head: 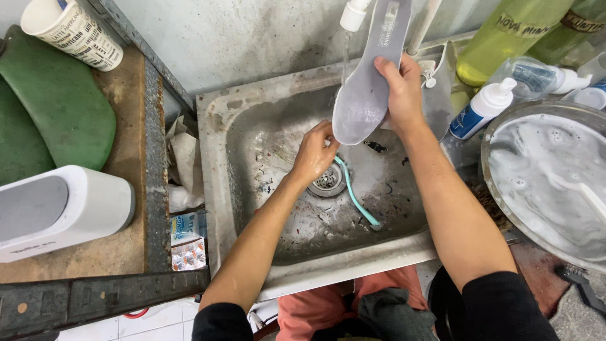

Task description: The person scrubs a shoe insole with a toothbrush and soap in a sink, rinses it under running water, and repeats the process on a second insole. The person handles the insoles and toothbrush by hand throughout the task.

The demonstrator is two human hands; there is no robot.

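Note:
My right hand (399,88) grips a grey shoe insole (369,76) and holds it upright over a stained metal sink (252,120), under a thin stream of water from a white tap (353,14). Lower down, my left hand (315,151) has its fingers curled against the insole's bottom edge, just above the round drain (328,182). A turquoise brush handle (356,199) lies on the sink floor beside the drain.
A metal basin of soapy water (549,177) with a white brush stands at the right. Bottles (483,108) and yellow-green containers (505,35) crowd the back right. At the left are a wooden shelf (126,126), a white device (60,211), a paper cup (72,31) and a green pad (57,101).

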